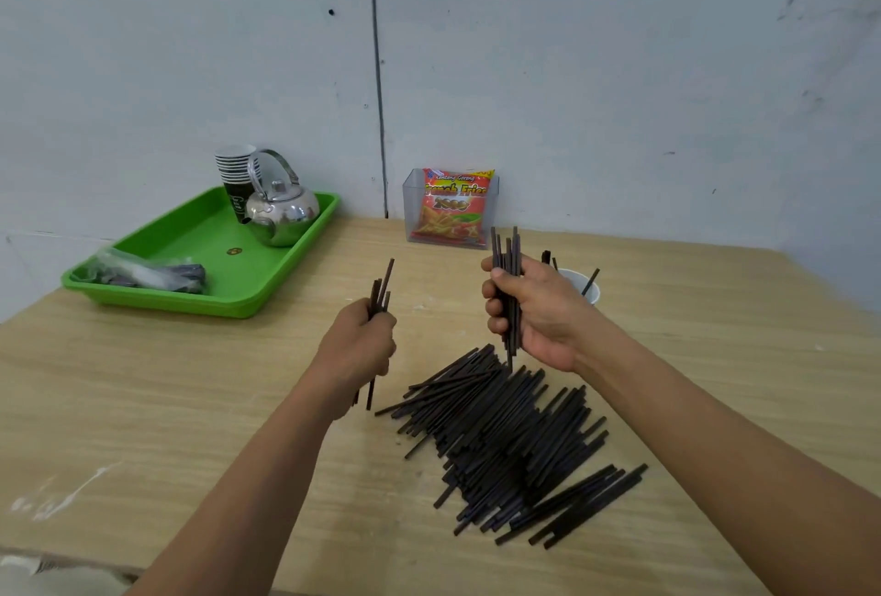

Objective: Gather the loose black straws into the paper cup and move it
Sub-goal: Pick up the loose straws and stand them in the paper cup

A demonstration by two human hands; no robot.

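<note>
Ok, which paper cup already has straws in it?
The lone white cup behind the right hand, straws sticking out; the stacked cups on the green tray hold none.

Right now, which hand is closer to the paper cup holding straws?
Right. The right hand is directly in front of the paper cup, partly hiding it; the left hand is well off to its left.

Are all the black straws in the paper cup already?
No: a big pile of straws lies loose on the table, and the left hand and right hand each grip more.
</note>
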